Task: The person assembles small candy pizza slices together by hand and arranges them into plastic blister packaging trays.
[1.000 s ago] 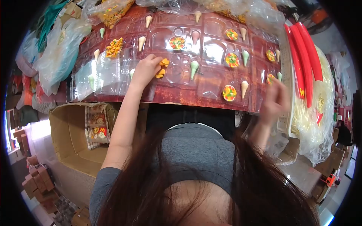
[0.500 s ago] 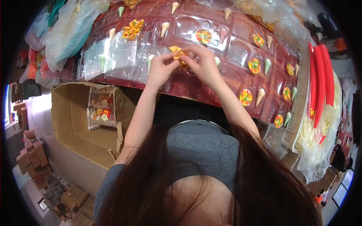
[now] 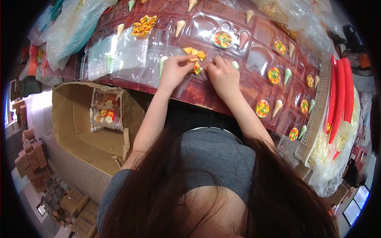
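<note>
My left hand pinches a small orange toy pizza slice between thumb and forefinger. Just below it sits another toy pizza slice with an orange and green face. Several more loose slices lie right above my fingertips on the clear plastic trays. My right hand rests to the right with its fingers curled in and the back of the hand up; whatever is in its fingertips is hidden. A pale green toy ice cream cone lies beside my left hand, and a whitish-green piece shows behind my right knuckles.
Round toy pizzas and cones sit in other tray pockets. A heap of slices lies at upper left. An open cardboard box stands below left. Red curved pieces and a white basket are at right.
My hands, close together before, have moved apart. My right hand has shifted right and turned its back upward, and the slices between the hands are now in plainer view.
</note>
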`<state>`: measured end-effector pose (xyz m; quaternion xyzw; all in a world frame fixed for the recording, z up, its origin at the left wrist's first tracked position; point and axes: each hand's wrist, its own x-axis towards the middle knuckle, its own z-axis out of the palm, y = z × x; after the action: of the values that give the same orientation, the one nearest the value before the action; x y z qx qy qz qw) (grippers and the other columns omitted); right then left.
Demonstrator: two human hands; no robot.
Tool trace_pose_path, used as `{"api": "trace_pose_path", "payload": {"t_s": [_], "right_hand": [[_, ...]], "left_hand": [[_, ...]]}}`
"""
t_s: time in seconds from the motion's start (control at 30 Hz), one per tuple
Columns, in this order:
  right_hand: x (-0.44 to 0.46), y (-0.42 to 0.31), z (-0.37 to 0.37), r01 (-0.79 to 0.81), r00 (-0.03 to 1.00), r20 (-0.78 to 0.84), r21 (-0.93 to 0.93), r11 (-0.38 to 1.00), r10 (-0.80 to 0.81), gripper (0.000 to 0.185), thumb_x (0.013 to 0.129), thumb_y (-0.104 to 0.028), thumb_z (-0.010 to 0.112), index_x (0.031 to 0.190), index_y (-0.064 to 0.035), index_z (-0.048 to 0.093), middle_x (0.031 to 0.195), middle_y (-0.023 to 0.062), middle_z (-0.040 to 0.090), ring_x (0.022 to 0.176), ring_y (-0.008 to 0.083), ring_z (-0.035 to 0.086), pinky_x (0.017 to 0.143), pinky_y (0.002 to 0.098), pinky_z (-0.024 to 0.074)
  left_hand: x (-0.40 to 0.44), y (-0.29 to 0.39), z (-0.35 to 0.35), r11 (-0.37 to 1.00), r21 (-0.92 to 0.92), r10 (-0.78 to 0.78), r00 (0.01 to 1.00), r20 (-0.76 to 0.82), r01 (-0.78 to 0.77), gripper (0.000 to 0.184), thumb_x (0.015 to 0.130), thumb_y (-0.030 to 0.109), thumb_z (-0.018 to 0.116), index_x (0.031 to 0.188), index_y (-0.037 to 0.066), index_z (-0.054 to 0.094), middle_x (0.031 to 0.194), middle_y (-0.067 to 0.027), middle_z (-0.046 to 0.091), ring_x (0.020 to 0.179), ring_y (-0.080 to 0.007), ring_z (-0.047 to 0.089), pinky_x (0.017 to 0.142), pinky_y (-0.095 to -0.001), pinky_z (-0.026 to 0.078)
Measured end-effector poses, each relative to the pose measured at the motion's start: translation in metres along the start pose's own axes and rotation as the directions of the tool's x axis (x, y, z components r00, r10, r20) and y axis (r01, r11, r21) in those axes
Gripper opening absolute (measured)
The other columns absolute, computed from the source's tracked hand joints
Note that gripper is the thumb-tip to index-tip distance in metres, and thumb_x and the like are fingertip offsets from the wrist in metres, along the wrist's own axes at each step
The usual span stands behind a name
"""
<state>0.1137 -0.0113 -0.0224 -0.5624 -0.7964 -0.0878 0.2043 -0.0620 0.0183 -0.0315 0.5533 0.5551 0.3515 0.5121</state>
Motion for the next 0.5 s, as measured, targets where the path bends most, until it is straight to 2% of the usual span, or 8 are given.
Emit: {"api": "trace_pose_path", "payload": {"t_s": [0.03,0.17,0.2,0.33,0.5], "right_hand": [[-0.001,-0.001,-0.001,0.003,1.0,0.003,0.003,1.0,-0.003,0.011,0.076,-0.005,0.066,0.087,-0.007,0.068,0.089,0.0002,0.062,0.065,0.0199,0.058,0.057,0.0264,0.0465],[-0.004,0.002,-0.006,-0.101,0.995,0.036,0.256,0.961,0.095,0.012,0.077,-0.005,0.066,0.089,-0.0082,0.067,0.088,0.0,0.061,0.067,0.0206,0.059,0.058,0.0263,0.0468],[-0.001,0.0,-0.008,-0.099,0.995,0.037,0.256,0.962,0.093,0.012,0.077,-0.005,0.066,0.089,-0.0082,0.067,0.088,0.0,0.061,0.067,0.0206,0.059,0.058,0.0263,0.0468],[0.013,-0.009,-0.018,-0.066,0.995,-0.027,0.521,0.851,0.094,0.014,0.077,-0.006,0.066,0.091,-0.0081,0.067,0.089,0.0015,0.062,0.067,0.0197,0.059,0.058,0.0257,0.0464],[0.009,-0.006,-0.005,-0.05,0.99,-0.071,0.619,0.784,0.12,0.016,0.077,-0.006,0.066,0.093,-0.0071,0.067,0.091,0.0028,0.063,0.067,0.0187,0.058,0.059,0.0258,0.0466]], "left_hand": [[-0.001,0.0,-0.001,1.0,-0.001,-0.003,1.0,-0.003,0.003,0.023,0.081,0.0,0.063,0.103,-0.003,0.069,0.086,-0.0081,0.069,0.071,-0.008,0.06,0.064,-0.0163,0.048],[-0.004,0.001,0.0,0.999,-0.008,0.038,0.999,0.003,-0.038,0.023,0.079,0.0,0.063,0.101,-0.003,0.07,0.085,-0.0081,0.069,0.069,-0.0077,0.059,0.062,-0.0159,0.047],[-0.004,0.001,0.0,0.999,-0.01,0.037,0.999,0.002,-0.037,0.023,0.079,0.0,0.063,0.101,-0.003,0.07,0.085,-0.0081,0.069,0.069,-0.0077,0.059,0.062,-0.0159,0.047],[-0.008,0.002,0.003,0.98,0.089,0.177,0.984,-0.014,-0.175,0.025,0.078,0.0,0.063,0.102,-0.003,0.07,0.084,-0.0065,0.069,0.067,-0.0083,0.059,0.061,-0.0157,0.047],[-0.01,0.009,0.003,0.979,0.05,0.201,0.978,-0.055,-0.198,0.023,0.074,0.002,0.066,0.096,-0.003,0.071,0.079,-0.0082,0.069,0.061,-0.011,0.057,0.059,-0.0207,0.048]]}}
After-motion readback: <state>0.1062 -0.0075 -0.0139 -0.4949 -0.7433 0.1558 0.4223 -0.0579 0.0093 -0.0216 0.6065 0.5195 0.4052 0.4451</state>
